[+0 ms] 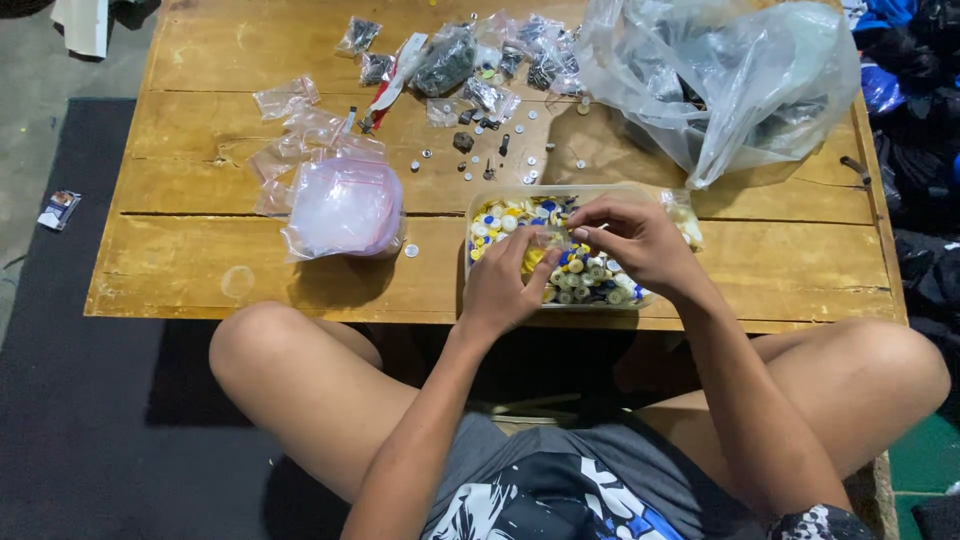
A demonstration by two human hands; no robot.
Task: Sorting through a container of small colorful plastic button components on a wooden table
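Two hands at work: both meet over the plastic tub [478,262], which stands on the table [200,280] at its near edge, just in front of the person's crossed legs.
Tub contents: many small round pieces [510,220], yellow, blue and white, heaped nearly to the rim.
Small bag: a little clear bag [553,240] is pinched between the two hands, above the tub's middle; what it holds is too small to tell.
Left hand [505,285]: curled, thumb and forefinger closed on the bag's near side, wrist over the tub's near rim.
Right hand [635,240]: arched above the tub, fingertips closed on the bag's top edge, forearm coming in from the tub's right.
Done so far, by judgement: several filled small bags [500,55] lie beyond the tub at the table's far side.
Left, by judgement: the tub is still nearly full; flat empty bags [290,130] lie left of it and beyond.
Loose bits: small dark and silvery parts [480,150] scattered just beyond the tub.
Large bag: a big crumpled clear bag [720,80] lies beyond the tub, to its right.
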